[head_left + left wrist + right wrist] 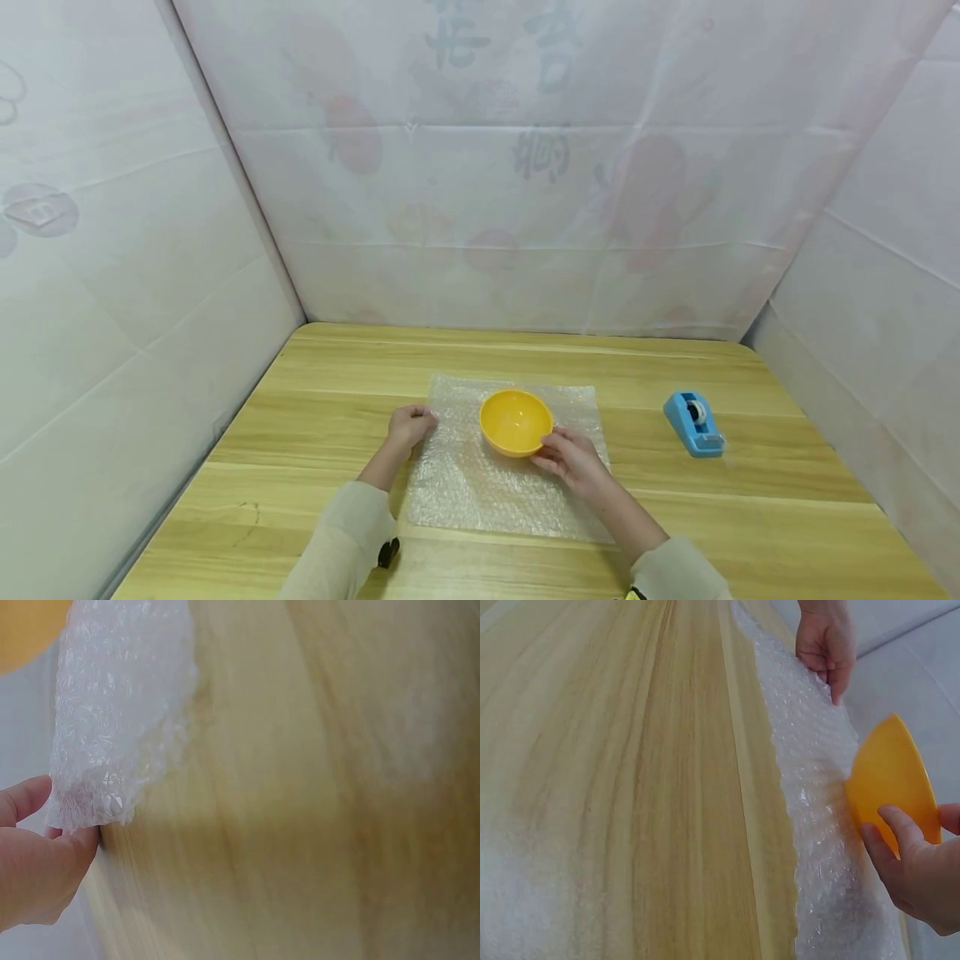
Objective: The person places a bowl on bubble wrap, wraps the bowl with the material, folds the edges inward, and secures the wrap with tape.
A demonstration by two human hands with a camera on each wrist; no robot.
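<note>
A yellow bowl (516, 423) sits over the middle of a clear bubble wrap sheet (465, 492), its hollow facing up. My right hand (573, 460) grips the bowl's right side, thumb at the rim and fingers on the outer wall, as the right wrist view shows. Whether the bowl's base touches the sheet, I cannot tell. At the sheet's left edge, my left hand (411, 427) pinches the bubble wrap. The left wrist view has the thumb of this hand (37, 862) on one face of the wrap, with fingers partly hidden behind it.
A blue tape dispenser (693, 425) with a roll of tape stands on the wooden table (765, 475), to the right of the sheet. Pale printed cloth walls (480, 183) enclose the table at the back and both sides.
</note>
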